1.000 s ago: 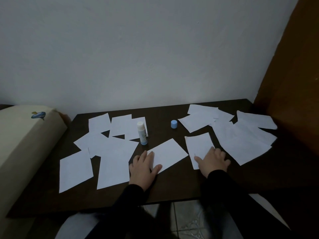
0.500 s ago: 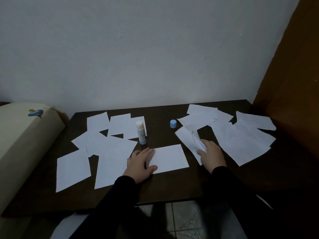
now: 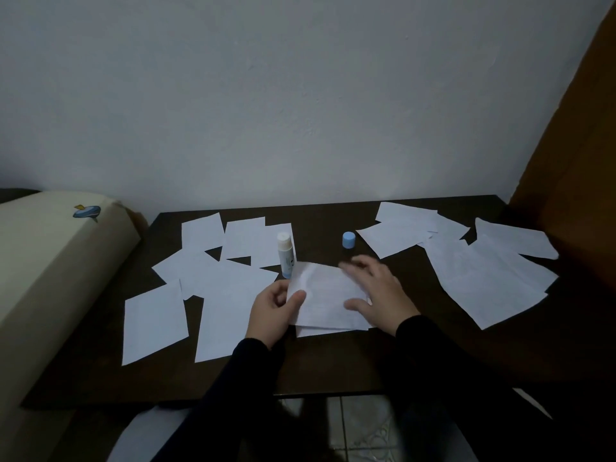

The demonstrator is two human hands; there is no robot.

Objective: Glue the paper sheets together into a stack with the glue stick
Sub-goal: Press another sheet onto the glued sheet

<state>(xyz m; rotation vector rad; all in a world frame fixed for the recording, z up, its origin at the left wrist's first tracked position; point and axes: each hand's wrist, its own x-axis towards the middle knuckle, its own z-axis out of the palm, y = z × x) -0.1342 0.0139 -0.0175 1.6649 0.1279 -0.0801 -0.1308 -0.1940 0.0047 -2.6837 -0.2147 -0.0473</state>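
Observation:
Two white paper sheets lie one on the other at the middle of the dark table. My left hand pinches the left edge of the top sheet between thumb and fingers. Spread flat, my right hand presses on the right part of that sheet. The uncapped glue stick stands upright just behind the sheets, and its blue cap sits apart to the right. Several loose sheets lie at the left and several more sheets at the right.
A cream cushioned armrest borders the table on the left. A brown wooden panel rises at the right, and a white wall stands behind. Tiled floor shows below the table's front edge.
My right hand lifted a sheet from the right and laid it on the sheet at the middle. My left hand shifted from pressing the lower sheet to gripping the top sheet's left edge.

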